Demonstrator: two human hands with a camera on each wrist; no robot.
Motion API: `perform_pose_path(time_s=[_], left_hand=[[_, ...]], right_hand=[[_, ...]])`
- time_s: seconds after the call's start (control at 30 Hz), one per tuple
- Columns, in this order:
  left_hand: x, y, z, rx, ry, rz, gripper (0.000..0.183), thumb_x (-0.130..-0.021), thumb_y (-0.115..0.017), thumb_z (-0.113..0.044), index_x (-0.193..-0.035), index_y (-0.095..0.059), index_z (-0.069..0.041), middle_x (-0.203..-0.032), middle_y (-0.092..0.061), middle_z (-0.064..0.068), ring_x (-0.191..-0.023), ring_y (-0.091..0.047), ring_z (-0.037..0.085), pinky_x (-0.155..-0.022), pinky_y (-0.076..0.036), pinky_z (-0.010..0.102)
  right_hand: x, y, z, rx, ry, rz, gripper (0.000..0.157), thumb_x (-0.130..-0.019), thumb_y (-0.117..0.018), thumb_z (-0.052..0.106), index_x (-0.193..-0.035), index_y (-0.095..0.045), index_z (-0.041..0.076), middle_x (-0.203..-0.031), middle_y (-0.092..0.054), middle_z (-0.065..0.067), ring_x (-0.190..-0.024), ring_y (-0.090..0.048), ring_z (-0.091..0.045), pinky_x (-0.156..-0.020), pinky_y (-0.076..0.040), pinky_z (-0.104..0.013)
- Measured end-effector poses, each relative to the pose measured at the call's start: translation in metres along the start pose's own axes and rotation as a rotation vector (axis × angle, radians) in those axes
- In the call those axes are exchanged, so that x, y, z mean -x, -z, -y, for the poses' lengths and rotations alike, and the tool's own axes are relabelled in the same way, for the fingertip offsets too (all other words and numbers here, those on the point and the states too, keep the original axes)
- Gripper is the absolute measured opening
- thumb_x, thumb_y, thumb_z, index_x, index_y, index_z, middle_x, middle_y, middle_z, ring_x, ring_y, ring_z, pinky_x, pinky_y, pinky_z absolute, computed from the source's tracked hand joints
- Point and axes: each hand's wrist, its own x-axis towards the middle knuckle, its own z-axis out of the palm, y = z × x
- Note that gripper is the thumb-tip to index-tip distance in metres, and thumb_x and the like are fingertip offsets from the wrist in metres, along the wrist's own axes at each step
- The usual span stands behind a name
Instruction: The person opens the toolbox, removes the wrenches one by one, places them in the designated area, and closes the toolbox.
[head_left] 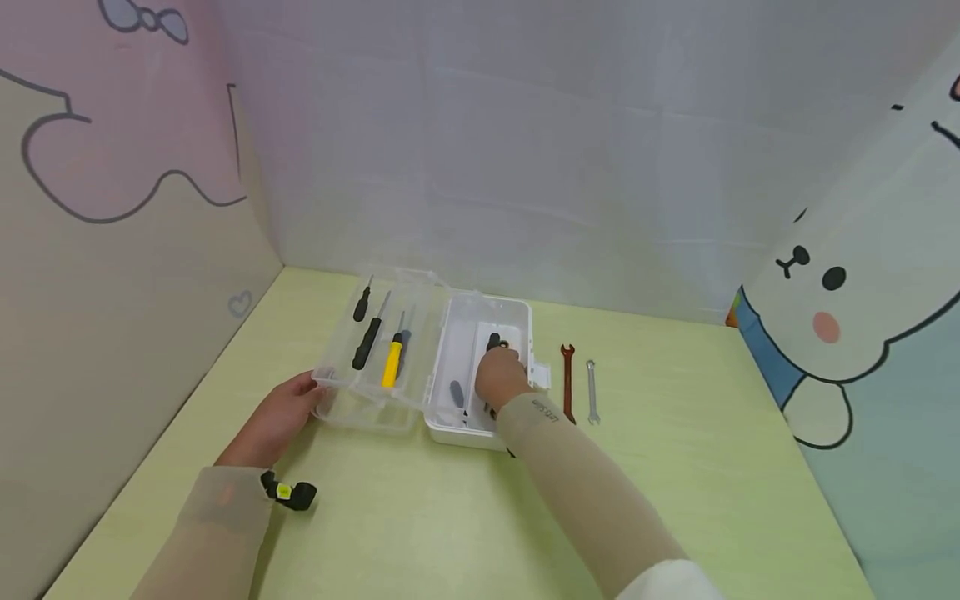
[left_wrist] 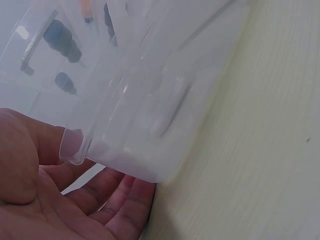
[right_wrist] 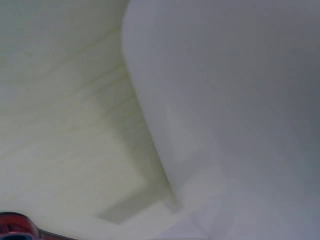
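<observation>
A white plastic toolbox [head_left: 452,350] lies open on the table, its clear lid [head_left: 341,367] folded out to the left. My left hand [head_left: 281,417] pinches the lid's near left corner, thumb on one side and fingers beneath, as the left wrist view also shows. Inside the lid are a yellow-handled screwdriver [head_left: 392,363], two black-handled screwdrivers [head_left: 367,343] and a grey-handled one. My right hand [head_left: 501,377] reaches down into the box's right compartment. Its fingertips are hidden, and a black handle and a ring-shaped metal end show just beyond it. A grey-handled tool [head_left: 457,393] lies in the left compartment.
To the right of the box lie a reddish-brown wrench [head_left: 567,383] and a silver wrench [head_left: 592,392]. A white latch flap [head_left: 542,375] sticks out from the box's right side. A fabric backdrop [head_left: 525,167] stands behind the table.
</observation>
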Motion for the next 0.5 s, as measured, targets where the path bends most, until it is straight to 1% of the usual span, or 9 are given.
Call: perform_pose_path(time_s=[0.07, 0.13, 0.27, 0.37, 0.5], left_hand=[[0.001, 0.0007, 0.0007, -0.004, 0.005, -0.002, 0.056, -0.111, -0.044, -0.022, -0.16, -0.03, 0.0, -0.162, -0.033, 0.019, -0.142, -0.033, 0.035, -0.118, -0.026, 0.056], [0.0018, 0.0013, 0.0007, -0.007, 0.01, -0.002, 0.057, -0.111, -0.045, -0.024, -0.161, -0.03, -0.002, -0.162, -0.033, 0.019, -0.142, -0.033, 0.035, -0.118, -0.026, 0.057], [0.0021, 0.0018, -0.0009, -0.016, 0.003, 0.001, 0.057, -0.111, -0.047, -0.026, -0.161, -0.031, -0.003, -0.161, -0.035, 0.018, -0.139, -0.035, 0.034, -0.116, -0.027, 0.055], [0.0026, 0.0018, -0.0022, -0.02, -0.008, 0.0, 0.057, -0.11, -0.047, -0.025, -0.16, -0.032, -0.003, -0.16, -0.036, 0.018, -0.137, -0.037, 0.034, -0.115, -0.028, 0.054], [0.0027, 0.0005, -0.0032, -0.024, -0.003, -0.001, 0.056, -0.11, -0.046, -0.025, -0.161, -0.032, -0.004, -0.16, -0.036, 0.018, -0.138, -0.036, 0.034, -0.116, -0.027, 0.055]], right_hand=[[-0.0001, -0.0018, 0.0009, -0.001, 0.0, 0.0, 0.04, -0.104, -0.054, 0.014, -0.127, -0.057, -0.019, -0.116, -0.059, -0.03, -0.091, -0.067, -0.033, -0.076, -0.059, -0.041], [0.0006, -0.0026, 0.0015, -0.023, -0.016, 0.0, 0.042, -0.104, -0.055, 0.014, -0.13, -0.055, -0.019, -0.116, -0.059, -0.031, -0.094, -0.066, -0.034, -0.078, -0.059, -0.043], [0.002, -0.0021, 0.001, -0.056, -0.027, 0.001, 0.05, -0.104, -0.056, 0.016, -0.138, -0.047, -0.019, -0.117, -0.059, -0.032, -0.101, -0.064, -0.036, -0.08, -0.058, -0.045], [0.0019, -0.0021, -0.0002, -0.064, -0.006, 0.002, 0.054, -0.101, -0.06, 0.018, -0.137, -0.046, -0.02, -0.114, -0.06, -0.031, -0.1, -0.063, -0.036, -0.076, -0.058, -0.044], [0.0013, -0.0024, -0.0021, -0.054, 0.014, 0.001, 0.057, -0.099, -0.063, 0.02, -0.135, -0.045, -0.021, -0.11, -0.062, -0.029, -0.097, -0.064, -0.034, -0.074, -0.059, -0.043]])
